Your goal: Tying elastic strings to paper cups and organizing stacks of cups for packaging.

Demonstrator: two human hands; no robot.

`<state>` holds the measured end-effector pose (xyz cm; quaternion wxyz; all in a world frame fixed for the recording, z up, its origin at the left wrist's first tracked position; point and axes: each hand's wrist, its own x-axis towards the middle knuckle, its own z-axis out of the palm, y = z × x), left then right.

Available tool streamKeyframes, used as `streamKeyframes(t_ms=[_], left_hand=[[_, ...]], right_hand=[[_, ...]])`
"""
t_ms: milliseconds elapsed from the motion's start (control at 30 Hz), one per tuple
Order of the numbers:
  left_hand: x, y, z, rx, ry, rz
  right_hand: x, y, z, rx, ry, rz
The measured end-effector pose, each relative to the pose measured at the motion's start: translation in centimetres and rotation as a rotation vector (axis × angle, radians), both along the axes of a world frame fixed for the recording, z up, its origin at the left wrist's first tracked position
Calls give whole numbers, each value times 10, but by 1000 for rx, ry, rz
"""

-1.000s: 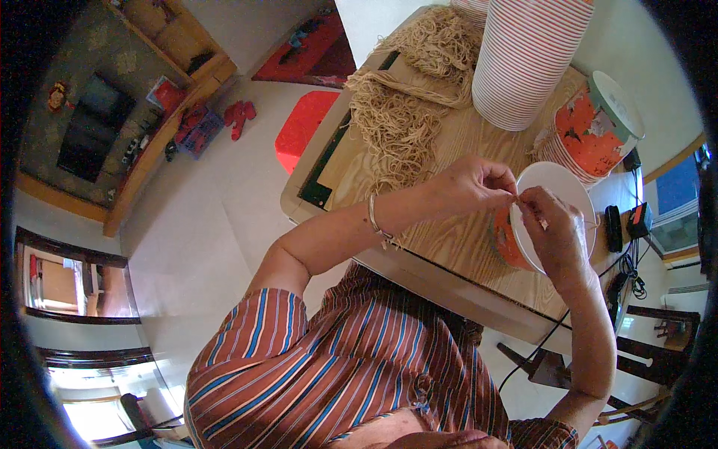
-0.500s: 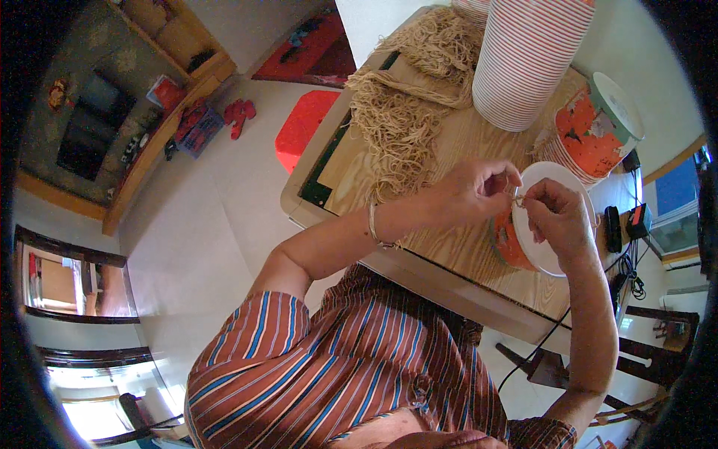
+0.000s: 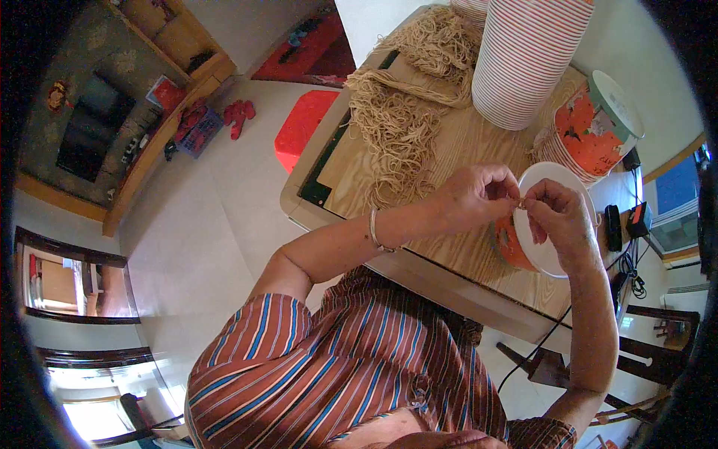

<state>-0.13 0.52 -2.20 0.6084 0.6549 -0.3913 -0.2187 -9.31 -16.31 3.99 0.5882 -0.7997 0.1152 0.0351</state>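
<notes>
My left hand [image 3: 479, 196], with a bangle at its wrist, pinches a bit of tan string [image 3: 521, 203]. Facing it, fingertip to fingertip, my right hand [image 3: 562, 223] pinches the same string. Just beneath both hands is an orange paper bucket [image 3: 511, 245] with a white inside, tilted on the table; my right hand covers part of its opening. Loose bundles of tan string [image 3: 396, 123] lie to the left of the hands on the wood-grain table [image 3: 456, 251].
A tall stack of white-sided buckets [image 3: 527, 63] stands at the back. Right of it are nested orange buckets [image 3: 587, 135]. Black cables and a small box [image 3: 639, 221] lie at the right edge. A red stool [image 3: 303, 127] stands left of the table.
My left fingers have closed further and my fingertips have come nearer together at the string. The bucket and the string bundles stay where they were.
</notes>
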Motion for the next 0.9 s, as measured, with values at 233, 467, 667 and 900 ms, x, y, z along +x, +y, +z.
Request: streamKeyframes(t_ms=[233,467,667,900], left_hand=[[4,-1,-4,-57,43,-74],[12,-2,-14,-150,388,-192],[11,0,-14,-165,536,-224],[13,-5,-20,-167,550,-229]], right_hand=[[-1,-2,-1,102,-21,20],[0,-8,-10,115,-30,32],[-3,-6,-22,36,-71,72],[-9,-2,-15,-42,-137,72]])
